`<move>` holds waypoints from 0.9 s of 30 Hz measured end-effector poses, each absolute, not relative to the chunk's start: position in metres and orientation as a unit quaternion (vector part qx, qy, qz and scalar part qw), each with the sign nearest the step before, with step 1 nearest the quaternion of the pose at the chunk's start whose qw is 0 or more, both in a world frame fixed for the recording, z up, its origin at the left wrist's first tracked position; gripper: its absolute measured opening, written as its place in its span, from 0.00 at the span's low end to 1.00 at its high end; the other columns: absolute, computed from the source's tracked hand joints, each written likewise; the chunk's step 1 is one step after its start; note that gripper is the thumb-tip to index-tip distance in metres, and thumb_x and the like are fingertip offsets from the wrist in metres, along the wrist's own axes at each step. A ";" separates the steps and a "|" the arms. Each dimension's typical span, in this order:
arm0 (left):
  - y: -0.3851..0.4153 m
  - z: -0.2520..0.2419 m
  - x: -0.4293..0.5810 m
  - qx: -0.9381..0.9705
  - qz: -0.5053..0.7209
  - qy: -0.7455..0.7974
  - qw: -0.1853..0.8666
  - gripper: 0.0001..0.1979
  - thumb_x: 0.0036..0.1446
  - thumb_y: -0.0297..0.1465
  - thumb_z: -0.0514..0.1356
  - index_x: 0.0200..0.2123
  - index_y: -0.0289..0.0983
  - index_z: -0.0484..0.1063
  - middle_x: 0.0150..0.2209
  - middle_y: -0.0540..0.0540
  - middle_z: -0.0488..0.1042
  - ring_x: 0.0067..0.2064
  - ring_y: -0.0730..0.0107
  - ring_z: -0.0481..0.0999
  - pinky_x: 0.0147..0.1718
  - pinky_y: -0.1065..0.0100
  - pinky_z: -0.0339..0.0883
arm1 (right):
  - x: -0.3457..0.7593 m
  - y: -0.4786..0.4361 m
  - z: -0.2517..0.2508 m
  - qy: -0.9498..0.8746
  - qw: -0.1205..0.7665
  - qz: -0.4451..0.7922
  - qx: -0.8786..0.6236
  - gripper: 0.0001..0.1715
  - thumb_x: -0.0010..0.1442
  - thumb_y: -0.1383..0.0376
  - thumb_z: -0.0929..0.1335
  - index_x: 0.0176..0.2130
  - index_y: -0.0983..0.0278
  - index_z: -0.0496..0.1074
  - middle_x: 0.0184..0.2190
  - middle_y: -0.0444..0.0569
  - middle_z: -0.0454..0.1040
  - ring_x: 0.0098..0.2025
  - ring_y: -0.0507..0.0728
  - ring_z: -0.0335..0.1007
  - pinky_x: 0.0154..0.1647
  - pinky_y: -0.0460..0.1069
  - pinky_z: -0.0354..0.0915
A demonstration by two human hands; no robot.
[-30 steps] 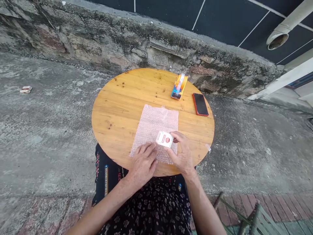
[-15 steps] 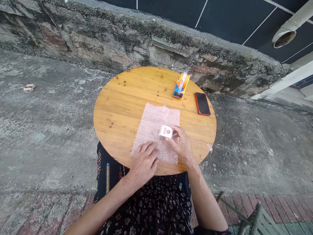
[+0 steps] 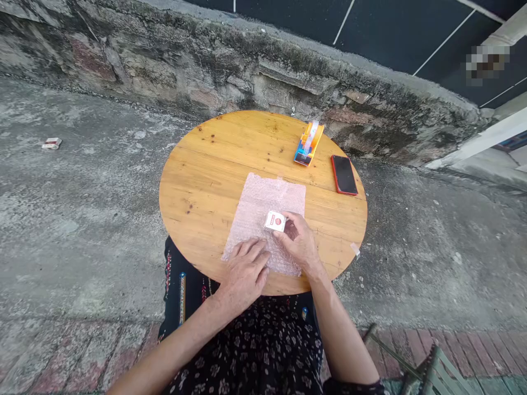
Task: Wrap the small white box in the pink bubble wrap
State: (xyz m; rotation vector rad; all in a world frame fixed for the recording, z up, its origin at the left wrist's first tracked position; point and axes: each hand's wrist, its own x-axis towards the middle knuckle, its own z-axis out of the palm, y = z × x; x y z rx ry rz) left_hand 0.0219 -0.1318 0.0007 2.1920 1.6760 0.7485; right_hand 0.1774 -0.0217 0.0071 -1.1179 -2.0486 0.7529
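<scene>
- The right hand (image 3: 300,244) grasps a small white box (image 3: 275,221) with a red mark on its top face; its fingers (image 3: 288,218) close on the box's right side and near edge.
- The small white box sits on the bubble wrap sheet (image 3: 259,206), a little right of the sheet's middle, and touches it.
- The left hand (image 3: 245,274) lies flat, palm down, on the near left corner of the bubble wrap sheet; its fingers (image 3: 252,250) are spread and released, grasping nothing, only pressing on the sheet.
- The two hands are just beside each other at the near edge of the sheet, the left one nearer the person.
- The bubble wrap sheet is pale pink and see-through, lying flat in the near middle of the round wooden tabletop (image 3: 206,181), with its near edge close to the rim.
- An orange and blue tape dispenser (image 3: 308,144) stands at the far right of the tabletop, well apart from the hands.
- A smartphone (image 3: 344,174) in a red case lies screen up just right of the tape dispenser, near the rim.
- A short strip of clear tape (image 3: 355,250) hangs at the right rim of the tabletop.
- The tabletop stands on a rough concrete floor (image 3: 82,219), before a low weathered stone wall (image 3: 164,66).
- A small crushed packet (image 3: 51,144) lies on the floor far to the left.
- The person wears a dark flowered garment (image 3: 255,345), seen below the tabletop.
</scene>
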 end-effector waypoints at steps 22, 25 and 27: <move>-0.134 0.000 0.011 0.762 0.299 0.557 0.140 0.14 0.59 0.25 0.56 0.49 0.36 0.72 0.55 0.41 0.71 0.58 0.55 0.65 0.56 0.50 0.63 | 0.211 -0.037 0.021 -0.784 0.346 0.280 -0.432 0.20 0.60 0.64 0.68 0.53 0.58 0.69 0.51 0.51 0.72 0.46 0.58 0.72 0.51 0.58 0.68; -0.139 0.001 0.000 0.750 0.330 0.559 0.126 0.14 0.60 0.25 0.55 0.49 0.34 0.72 0.52 0.40 0.73 0.56 0.57 0.67 0.56 0.52 0.65 | 0.233 -0.059 0.021 -0.785 0.323 0.279 -0.449 0.09 0.62 0.64 0.67 0.44 0.59 0.74 0.43 0.50 0.75 0.47 0.59 0.72 0.50 0.58 0.68; -0.142 0.002 -0.009 0.742 0.341 0.565 0.114 0.14 0.61 0.25 0.55 0.49 0.35 0.72 0.51 0.40 0.73 0.55 0.58 0.69 0.55 0.53 0.66 | 0.243 -0.075 0.018 -0.795 0.297 0.282 -0.447 0.08 0.62 0.65 0.67 0.42 0.58 0.75 0.42 0.49 0.76 0.47 0.58 0.72 0.49 0.58 0.69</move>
